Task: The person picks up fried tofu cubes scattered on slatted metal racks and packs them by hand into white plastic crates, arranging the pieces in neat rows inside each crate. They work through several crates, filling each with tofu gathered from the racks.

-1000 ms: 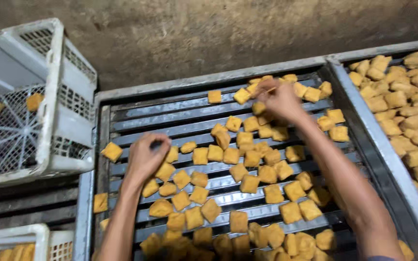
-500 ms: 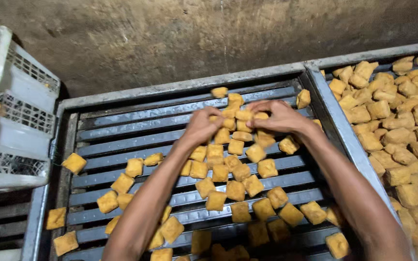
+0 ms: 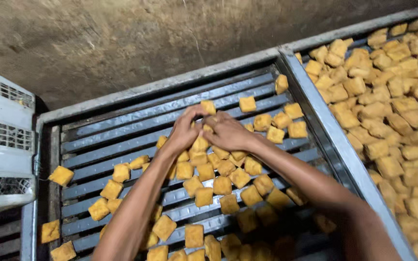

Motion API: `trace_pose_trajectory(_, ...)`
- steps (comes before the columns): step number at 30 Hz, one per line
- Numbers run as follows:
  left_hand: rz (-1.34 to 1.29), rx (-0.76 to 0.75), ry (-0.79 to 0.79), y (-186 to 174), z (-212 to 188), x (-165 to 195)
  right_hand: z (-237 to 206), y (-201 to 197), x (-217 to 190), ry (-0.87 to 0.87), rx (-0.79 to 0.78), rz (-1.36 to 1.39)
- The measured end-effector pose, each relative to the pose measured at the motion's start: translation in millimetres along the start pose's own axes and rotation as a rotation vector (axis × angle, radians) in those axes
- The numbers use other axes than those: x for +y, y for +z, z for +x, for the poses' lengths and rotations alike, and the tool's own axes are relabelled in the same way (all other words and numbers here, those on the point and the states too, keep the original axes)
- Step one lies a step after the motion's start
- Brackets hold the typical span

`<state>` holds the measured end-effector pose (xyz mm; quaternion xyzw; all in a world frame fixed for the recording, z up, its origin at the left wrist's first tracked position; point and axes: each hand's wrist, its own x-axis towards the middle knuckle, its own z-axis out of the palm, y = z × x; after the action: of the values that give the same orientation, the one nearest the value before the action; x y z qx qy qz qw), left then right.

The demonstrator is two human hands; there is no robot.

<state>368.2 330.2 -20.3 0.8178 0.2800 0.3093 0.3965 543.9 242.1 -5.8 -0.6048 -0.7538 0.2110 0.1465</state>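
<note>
Both hands are now drawn together: left hand (image 3: 186,129) and right hand (image 3: 226,131) are cupped loosely over fried squares (image 3: 204,145), herded into a heap on the slatted tray (image 3: 122,126); nothing is seen clamped.

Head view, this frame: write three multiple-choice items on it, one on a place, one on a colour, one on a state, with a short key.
1. Where are the two hands?
A. Together over the cubes on the slatted tray
B. Inside the white crate
C. On the right-hand tray

2. What colour are the cubes?
A. Green
B. Golden yellow
C. Blue

3. How full is the right-hand tray beside the slatted tray?
A. Bare
B. A single cube
C. Densely covered with cubes

Key
1. A: the left hand and right hand meet, fingers bent, over the cubes on the slatted tray, away from the white crate.
2. B: every cube shows golden yellow.
3. C: the right-hand tray is packed, while the slatted tray shows bare slats.
</note>
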Motion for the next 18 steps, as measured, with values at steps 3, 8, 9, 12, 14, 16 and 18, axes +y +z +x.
trace_pose_trajectory(3, 0.074, -0.310, -0.138, -7.9, -69.3, 30.5, -35.5, -34.9, 7.7, 0.033, -0.310, 0.161)
trace_pose_trajectory(8, 0.246, -0.342, -0.130, -3.9, -155.8, 92.7, -23.4, -106.8, 56.5, 0.413, 0.116, -0.490)
trace_pose_trajectory(9, 0.285, -0.315, -0.162, -3.0, -161.5, 101.9, -24.2, -106.7, 61.4, 0.376, 0.113, -0.536)
trace_pose_trajectory(12, 0.366, -0.262, -0.199, -15.2, -178.5, 122.7, -37.3, -84.7, 60.3, 0.329, 0.099, -0.542)
trace_pose_trajectory(14, 0.345, -0.294, -0.279, -22.0, -197.3, 135.3, -58.7, -54.3, 41.5, 0.372, 0.013, -0.387)
trace_pose_trajectory(16, 0.291, -0.377, -0.404, -27.9, -217.5, 145.5, -89.9, -25.4, 11.5, 0.323, -0.042, -0.370)
trace_pose_trajectory(18, 0.488, -0.453, -0.473, -23.4, -241.8, 158.0, -122.1, -0.2, -30.1, 0.255, -0.118, -0.440)
